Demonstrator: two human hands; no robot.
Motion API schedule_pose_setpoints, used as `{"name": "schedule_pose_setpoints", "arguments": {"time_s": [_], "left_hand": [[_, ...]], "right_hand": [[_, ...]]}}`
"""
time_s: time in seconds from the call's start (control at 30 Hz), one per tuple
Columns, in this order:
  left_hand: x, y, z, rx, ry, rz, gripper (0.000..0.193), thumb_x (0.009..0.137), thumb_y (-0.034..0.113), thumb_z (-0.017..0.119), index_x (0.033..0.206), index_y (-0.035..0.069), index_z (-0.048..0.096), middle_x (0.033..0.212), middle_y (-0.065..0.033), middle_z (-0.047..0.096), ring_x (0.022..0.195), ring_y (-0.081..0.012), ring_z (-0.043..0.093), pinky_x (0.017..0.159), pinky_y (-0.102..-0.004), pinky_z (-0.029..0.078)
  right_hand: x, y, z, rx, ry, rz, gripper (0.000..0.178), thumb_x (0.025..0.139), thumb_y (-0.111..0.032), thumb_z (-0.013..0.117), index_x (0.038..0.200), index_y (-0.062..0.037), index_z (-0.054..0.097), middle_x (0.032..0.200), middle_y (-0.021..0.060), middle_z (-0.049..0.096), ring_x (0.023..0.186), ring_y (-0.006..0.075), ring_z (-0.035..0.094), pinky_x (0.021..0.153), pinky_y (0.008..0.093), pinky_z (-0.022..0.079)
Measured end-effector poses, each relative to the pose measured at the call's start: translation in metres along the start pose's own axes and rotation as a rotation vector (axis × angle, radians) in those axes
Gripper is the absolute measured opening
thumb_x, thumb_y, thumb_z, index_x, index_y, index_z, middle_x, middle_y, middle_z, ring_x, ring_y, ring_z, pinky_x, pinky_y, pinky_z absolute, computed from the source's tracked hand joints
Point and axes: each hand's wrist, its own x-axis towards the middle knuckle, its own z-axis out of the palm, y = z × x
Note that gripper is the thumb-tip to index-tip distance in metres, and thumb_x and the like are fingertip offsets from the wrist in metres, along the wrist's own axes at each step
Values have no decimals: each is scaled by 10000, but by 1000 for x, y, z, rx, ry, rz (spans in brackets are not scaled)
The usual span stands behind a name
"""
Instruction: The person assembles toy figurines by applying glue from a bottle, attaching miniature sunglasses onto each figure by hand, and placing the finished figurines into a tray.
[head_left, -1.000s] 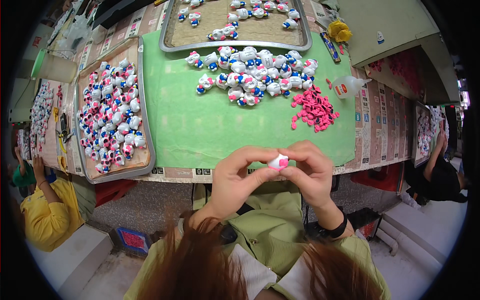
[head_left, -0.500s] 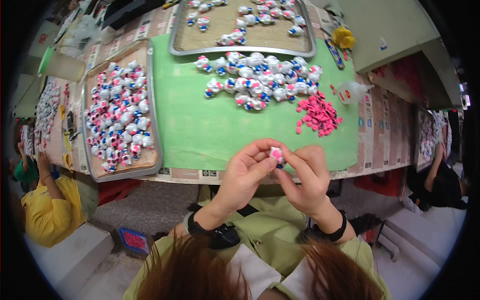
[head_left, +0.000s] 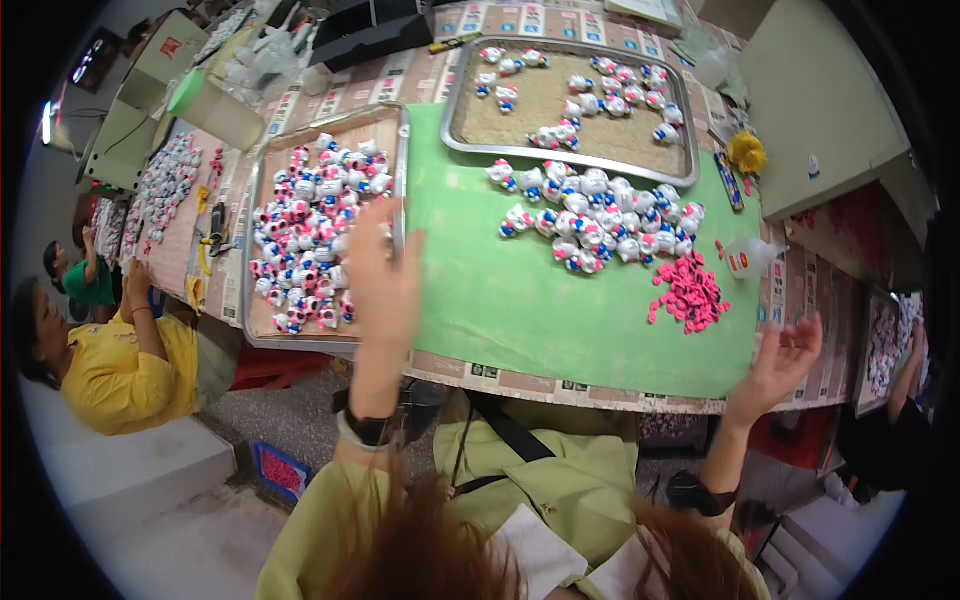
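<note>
My left hand (head_left: 382, 290), blurred by motion, reaches over the right rim of the left tray (head_left: 402, 150). Between its thumb and fingers shows a small white patch, apparently a small figurine (head_left: 388, 235), mostly hidden by the hand. That tray is crowded with white, pink and blue figurines (head_left: 315, 210). Out at the right, above the table's front edge, my right hand (head_left: 780, 365) is empty with its fingers apart. Nearest to it lies a heap of small pink pieces (head_left: 690, 293) on the green mat (head_left: 470, 300). More white figurines (head_left: 600, 215) are bunched behind that heap.
At the back, a metal tray (head_left: 570, 165) holds several spaced figurines. A clear squeeze bottle (head_left: 750, 258) and a yellow crumpled thing (head_left: 747, 153) are at the right. A green-lidded container (head_left: 215, 110) stands beyond the left tray. A person in yellow (head_left: 130, 370) sits at left.
My hands, together on a figurine before, have parted. The left has swung left to the tray and the right has moved out rightward and opened. The whole view has shifted.
</note>
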Motion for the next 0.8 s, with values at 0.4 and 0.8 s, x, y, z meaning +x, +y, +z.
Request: {"name": "schedule_pose_setpoints", "arguments": {"time_s": [0.4,0.8], "left_hand": [[-11,35,58,69,-440,122,269,694,21,563,956,30,505,826,-136,516,733,-276,516,673,-348,423],[-52,78,28,-1352,-792,-782,309,748,0,556,1041,11,458,940,-65,536,728,-103,536,603,-209,424]], "right_hand": [[61,65,7,111,-475,279,413,776,-41,532,1154,30,381,1052,90,483,911,133,489,784,240,376],[-3,-28,-7,567,-547,561,468,755,-113,541,1168,21,368,1016,129,513,834,208,565,695,275,470]]}}
